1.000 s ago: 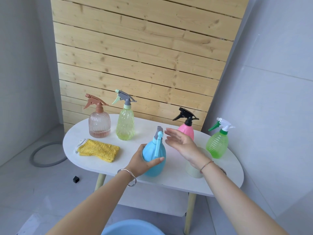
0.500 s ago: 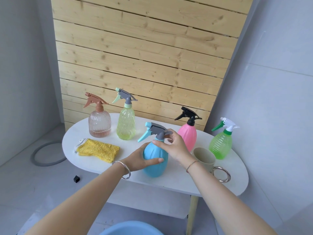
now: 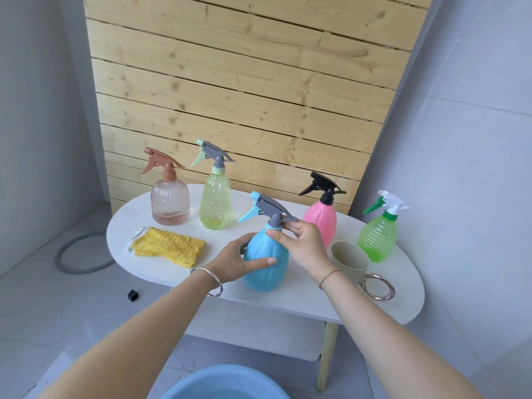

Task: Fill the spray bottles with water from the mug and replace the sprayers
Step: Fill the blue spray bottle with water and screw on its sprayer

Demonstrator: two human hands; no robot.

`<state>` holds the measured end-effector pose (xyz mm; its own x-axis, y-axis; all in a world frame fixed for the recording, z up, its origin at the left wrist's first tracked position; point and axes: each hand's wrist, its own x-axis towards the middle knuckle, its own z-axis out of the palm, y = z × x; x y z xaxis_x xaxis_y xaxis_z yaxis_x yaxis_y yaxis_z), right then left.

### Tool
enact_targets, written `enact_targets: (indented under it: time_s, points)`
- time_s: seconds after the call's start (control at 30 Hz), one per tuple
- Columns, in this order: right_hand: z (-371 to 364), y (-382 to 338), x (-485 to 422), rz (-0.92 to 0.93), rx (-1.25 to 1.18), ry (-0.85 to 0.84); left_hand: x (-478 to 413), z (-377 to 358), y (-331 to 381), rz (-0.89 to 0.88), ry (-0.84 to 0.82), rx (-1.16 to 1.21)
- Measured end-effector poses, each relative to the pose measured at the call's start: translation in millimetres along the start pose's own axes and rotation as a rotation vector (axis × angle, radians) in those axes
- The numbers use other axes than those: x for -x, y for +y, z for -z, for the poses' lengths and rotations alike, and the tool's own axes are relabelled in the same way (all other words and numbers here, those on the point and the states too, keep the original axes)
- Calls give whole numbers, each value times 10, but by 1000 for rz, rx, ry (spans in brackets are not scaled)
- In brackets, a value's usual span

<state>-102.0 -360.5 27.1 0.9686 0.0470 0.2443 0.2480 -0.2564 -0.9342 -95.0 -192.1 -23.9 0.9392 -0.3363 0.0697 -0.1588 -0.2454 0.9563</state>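
Note:
A blue spray bottle [image 3: 266,267] stands near the front edge of the white oval table [image 3: 316,300]. Its grey sprayer [image 3: 269,208] sits on the neck, nozzle pointing left. My left hand [image 3: 239,262] grips the bottle's body from the left. My right hand [image 3: 300,244] pinches the sprayer's collar at the neck. A beige mug [image 3: 349,259] with a metal ring handle stands just right of my right wrist. Behind stand a clear pink bottle [image 3: 169,203], a yellow-green bottle [image 3: 216,204], a pink bottle [image 3: 321,218] and a green bottle [image 3: 378,239], each with a sprayer on.
A yellow cloth [image 3: 169,249] lies on the table's left part. A blue basin [image 3: 224,384] holding water sits on the floor below the front edge. A wooden slat panel [image 3: 244,96] leans behind the table. A grey hose ring [image 3: 80,254] lies on the floor at left.
My right hand came from hovering open over the sprayer down to its collar. The sprayer head turned from facing me to pointing left. My left hand kept holding the bottle.

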Motion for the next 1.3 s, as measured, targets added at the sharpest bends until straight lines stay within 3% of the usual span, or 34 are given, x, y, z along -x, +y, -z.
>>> enact_targets:
  time_s: [0.2, 0.43, 0.77, 1.3]
  points:
    - [-35, -9, 12, -46, -24, 68, 1, -27, -8, -6, 43, 9]
    - [-30, -52, -47, -75, -102, 12, 4, -24, 1, 7, 43, 3]
    - [-52, -237, -741, -20, -216, 62, -291, 444, 292, 160, 173, 236]
    - [-223, 109, -1306, -85, -185, 45, -643, 359, 104, 261, 165, 365]
